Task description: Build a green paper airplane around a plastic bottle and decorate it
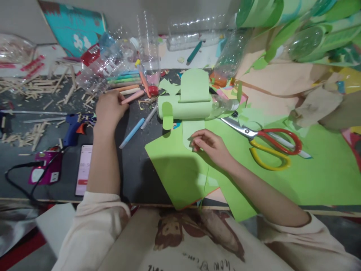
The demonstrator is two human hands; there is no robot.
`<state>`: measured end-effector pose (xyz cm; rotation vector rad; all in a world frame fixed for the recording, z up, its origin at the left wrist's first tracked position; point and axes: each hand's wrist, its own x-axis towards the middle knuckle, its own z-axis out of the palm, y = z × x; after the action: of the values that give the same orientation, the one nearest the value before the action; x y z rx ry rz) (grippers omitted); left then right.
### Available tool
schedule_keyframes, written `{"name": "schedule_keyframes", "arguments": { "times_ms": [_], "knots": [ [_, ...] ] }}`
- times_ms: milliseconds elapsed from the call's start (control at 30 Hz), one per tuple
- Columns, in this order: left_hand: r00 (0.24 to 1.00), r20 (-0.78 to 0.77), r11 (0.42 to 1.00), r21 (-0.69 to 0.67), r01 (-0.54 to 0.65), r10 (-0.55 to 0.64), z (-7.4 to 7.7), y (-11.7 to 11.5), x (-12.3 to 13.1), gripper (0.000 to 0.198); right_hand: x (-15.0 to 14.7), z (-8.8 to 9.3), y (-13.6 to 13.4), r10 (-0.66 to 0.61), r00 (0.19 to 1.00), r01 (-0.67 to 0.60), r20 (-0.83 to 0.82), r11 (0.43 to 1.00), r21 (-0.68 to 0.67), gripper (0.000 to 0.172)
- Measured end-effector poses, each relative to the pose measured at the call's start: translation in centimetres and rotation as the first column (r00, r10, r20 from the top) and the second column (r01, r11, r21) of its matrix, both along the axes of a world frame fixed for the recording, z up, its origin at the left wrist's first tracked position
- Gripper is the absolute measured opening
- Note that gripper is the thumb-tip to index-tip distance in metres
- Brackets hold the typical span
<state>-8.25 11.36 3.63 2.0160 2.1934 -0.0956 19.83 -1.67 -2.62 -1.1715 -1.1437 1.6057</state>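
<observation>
My left hand (109, 111) is closed, its thumb and fingers pinching the near end of a pink marker (133, 97) beside a row of coloured markers (125, 79). Over the pale green paper strip (189, 131) hovers or rests my right hand (210, 146), fingers loosely curled and slightly apart with nothing visible in them. Just beyond it, a clear plastic bottle (222, 105) lies on its side, wrapped in pale green paper (186, 107) with a rounded flap (195, 84) standing up. A blue marker (132, 133) lies between my hands.
Scissors (262, 137) with red and yellow handles lie on green paper (318, 177) at right. A blue glue gun (72, 130), wooden sticks (31, 88) and a phone (83, 169) are at left. Plastic bottles (148, 49) stand behind; green-wrapped bottles (316, 41) are at upper right.
</observation>
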Motion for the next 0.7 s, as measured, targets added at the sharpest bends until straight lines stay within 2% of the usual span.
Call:
{"name": "schedule_keyframes", "arguments": {
  "times_ms": [100,233,300,500,700],
  "knots": [
    [0.999,0.04,0.999,-0.052,0.007,-0.005,0.3,0.4,-0.2,0.037,0.0,0.0,0.0,0.007,1.0,-0.007,-0.002,1.0,-0.004,0.02],
    [0.998,-0.04,0.994,-0.105,0.04,-0.045,0.5,0.5,-0.3,0.03,0.0,0.0,0.0,0.012,1.0,-0.012,0.006,1.0,-0.007,0.021],
    [0.998,-0.054,0.994,-0.099,0.04,-0.045,0.7,0.4,-0.3,0.034,0.0,0.0,0.1,0.015,1.0,-0.015,0.005,1.0,-0.002,0.021],
    [0.999,-0.023,0.997,0.073,-0.034,0.036,1.4,-0.2,-0.4,0.04,0.0,0.0,0.0,0.022,1.0,-0.022,0.011,1.0,0.002,0.02],
    [0.99,-0.019,0.955,0.265,-0.129,0.139,3.1,-0.3,-1.0,0.043,0.0,-0.2,0.0,0.01,1.0,-0.01,-0.002,1.0,0.001,0.021]
  ]
}}
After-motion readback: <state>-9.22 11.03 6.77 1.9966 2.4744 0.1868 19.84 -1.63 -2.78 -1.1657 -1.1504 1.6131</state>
